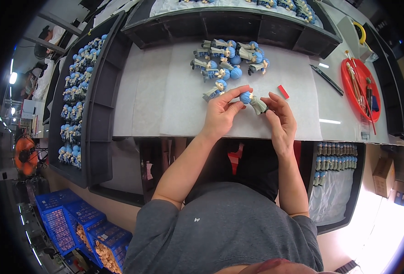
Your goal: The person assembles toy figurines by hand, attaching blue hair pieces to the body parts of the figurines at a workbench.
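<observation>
Both hands hold one small toy figure (253, 102) with a blue round head and grey-green body over the white table sheet (165, 91). My left hand (222, 112) pinches the blue head between thumb and fingers. My right hand (279, 114) grips the body end. Just behind the hands lies a heap of several like figures (229, 59), and one more figure (214, 90) lies by my left fingers.
A small red piece (283, 91) lies right of the hands. A red tray (361, 89) with brushes sits at far right. Black trays with figures stand at left (76, 96), behind (238, 23) and lower right (336, 169). Blue crates (81, 226) sit on the floor.
</observation>
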